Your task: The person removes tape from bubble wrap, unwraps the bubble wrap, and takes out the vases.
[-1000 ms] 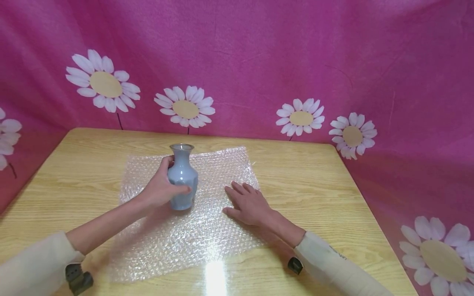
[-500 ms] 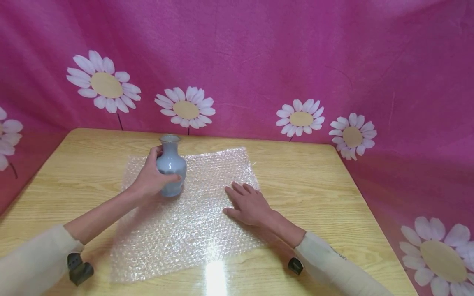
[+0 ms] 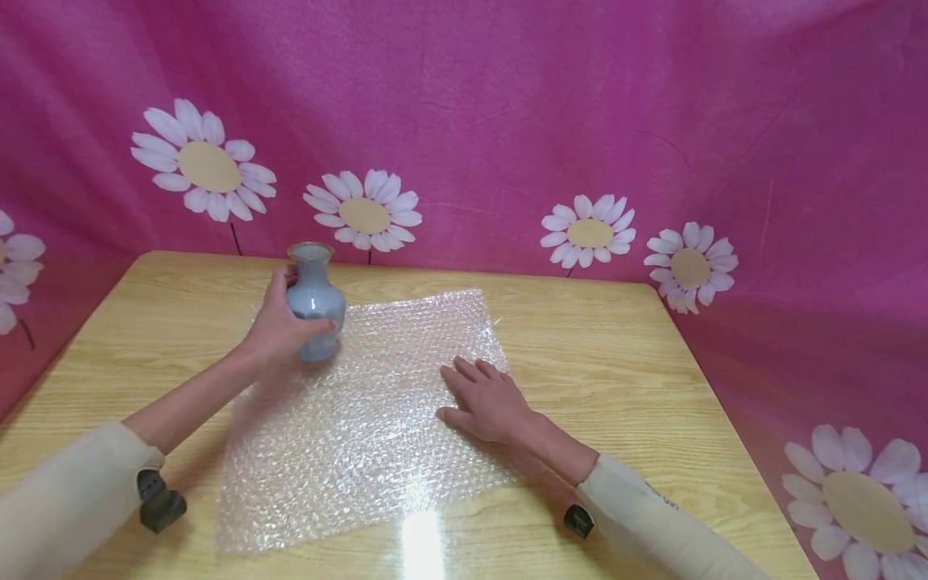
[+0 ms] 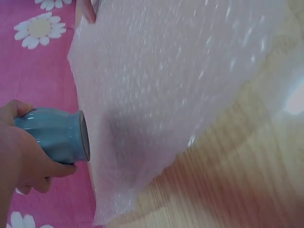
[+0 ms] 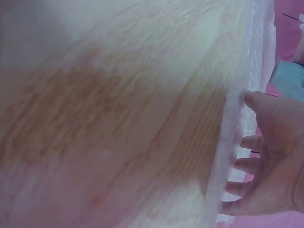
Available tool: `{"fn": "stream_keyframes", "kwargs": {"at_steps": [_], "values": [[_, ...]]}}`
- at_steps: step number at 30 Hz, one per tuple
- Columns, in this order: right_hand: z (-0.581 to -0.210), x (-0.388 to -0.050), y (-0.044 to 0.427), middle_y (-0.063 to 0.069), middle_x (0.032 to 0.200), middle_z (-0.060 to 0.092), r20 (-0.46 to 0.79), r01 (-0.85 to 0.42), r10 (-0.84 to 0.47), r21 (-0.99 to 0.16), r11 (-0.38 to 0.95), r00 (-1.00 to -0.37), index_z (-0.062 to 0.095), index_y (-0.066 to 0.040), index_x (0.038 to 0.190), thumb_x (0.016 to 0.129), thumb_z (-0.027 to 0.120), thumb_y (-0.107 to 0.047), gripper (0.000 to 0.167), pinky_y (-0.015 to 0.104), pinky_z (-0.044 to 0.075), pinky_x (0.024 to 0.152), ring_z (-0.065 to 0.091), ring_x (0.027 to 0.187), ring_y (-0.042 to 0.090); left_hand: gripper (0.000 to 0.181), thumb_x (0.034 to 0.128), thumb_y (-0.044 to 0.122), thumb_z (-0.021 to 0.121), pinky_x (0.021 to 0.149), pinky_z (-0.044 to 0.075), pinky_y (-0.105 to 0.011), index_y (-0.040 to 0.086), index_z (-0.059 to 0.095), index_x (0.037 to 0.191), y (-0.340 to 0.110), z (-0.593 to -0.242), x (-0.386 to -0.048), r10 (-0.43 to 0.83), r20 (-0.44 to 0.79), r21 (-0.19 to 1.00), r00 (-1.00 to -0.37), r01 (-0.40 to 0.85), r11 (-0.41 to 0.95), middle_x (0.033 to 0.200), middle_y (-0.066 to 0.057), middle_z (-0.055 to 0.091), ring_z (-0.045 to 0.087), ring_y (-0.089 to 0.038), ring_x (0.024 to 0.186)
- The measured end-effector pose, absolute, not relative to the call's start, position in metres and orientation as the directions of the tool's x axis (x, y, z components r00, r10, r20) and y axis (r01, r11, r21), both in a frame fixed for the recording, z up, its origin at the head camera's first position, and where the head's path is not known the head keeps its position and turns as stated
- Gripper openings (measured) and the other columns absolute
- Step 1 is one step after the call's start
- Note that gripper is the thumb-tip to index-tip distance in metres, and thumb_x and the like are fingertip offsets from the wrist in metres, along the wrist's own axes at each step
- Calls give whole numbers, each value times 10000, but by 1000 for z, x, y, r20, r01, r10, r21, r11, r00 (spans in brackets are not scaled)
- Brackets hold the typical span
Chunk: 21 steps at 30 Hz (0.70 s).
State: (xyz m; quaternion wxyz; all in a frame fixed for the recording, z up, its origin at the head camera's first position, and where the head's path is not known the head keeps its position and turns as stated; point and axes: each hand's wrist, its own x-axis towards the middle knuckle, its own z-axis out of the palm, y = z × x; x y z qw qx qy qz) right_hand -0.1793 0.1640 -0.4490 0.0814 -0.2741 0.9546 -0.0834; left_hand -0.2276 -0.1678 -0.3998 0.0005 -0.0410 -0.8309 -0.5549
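My left hand point(image 3: 279, 326) grips a pale blue vase point(image 3: 313, 300) round its body, thumb across the front and fingers behind. The vase is upright with its flared rim on top, held above the far left part of a bubble wrap sheet point(image 3: 362, 419). In the left wrist view the vase's base point(image 4: 84, 136) shows, apart from the sheet. My right hand point(image 3: 489, 399) rests on the right edge of the bubble wrap, fingers spread and straight. The right wrist view shows those fingertips point(image 5: 244, 164) touching the sheet's edge, with part of the vase point(image 5: 289, 80) behind.
The bubble wrap lies flat on a light wooden table point(image 3: 602, 362). A pink cloth point(image 3: 471, 121) with white daisies hangs behind the table and down its sides. A bright light reflection falls near the front edge.
My left hand has carried the vase leftward and away from me, from over the sheet's middle to its far left corner. The right hand has stayed in place.
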Motion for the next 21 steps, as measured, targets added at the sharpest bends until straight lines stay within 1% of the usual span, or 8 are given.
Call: {"fn": "stream_keyframes", "kwargs": {"at_steps": [2, 6, 15, 21], "values": [[-450, -180, 164, 145, 1606, 275, -108, -511, -537, -201, 836, -836, 357, -137, 1559, 997, 524, -519, 699, 620, 305, 1102, 265, 1436, 427, 982, 855, 73, 747, 1082, 325, -636, 7, 56, 1549, -170, -400, -230, 62, 53, 918, -997, 73, 389, 1572, -266, 174, 309, -489, 1366], [-450, -180, 164, 148, 1606, 273, -109, -511, -536, -198, 837, -837, 353, -136, 1560, 997, 521, -525, 704, 615, 306, 1103, 267, 1435, 427, 962, 846, 59, 754, 1083, 326, -629, -19, 85, 1533, -174, -400, -235, 51, 76, 912, -996, 90, 401, 1556, -281, 195, 314, -489, 1359], [-450, -180, 164, 141, 1608, 275, -107, -508, -534, -202, 837, -838, 346, -141, 1564, 995, 524, -524, 709, 627, 310, 1095, 273, 1433, 426, 936, 849, 63, 751, 1075, 333, -635, -36, 104, 1518, -181, -400, -246, 20, 116, 893, -993, 113, 436, 1525, -293, 226, 326, -487, 1341], [-450, -180, 165, 146, 1607, 273, -109, -512, -538, -200, 836, -836, 352, -135, 1560, 998, 519, -524, 704, 617, 305, 1103, 262, 1437, 427, 956, 846, 70, 763, 1072, 336, -639, -47, 91, 1516, -186, -400, -251, -21, 120, 885, -993, 97, 456, 1513, -308, 223, 319, -492, 1339]]}}
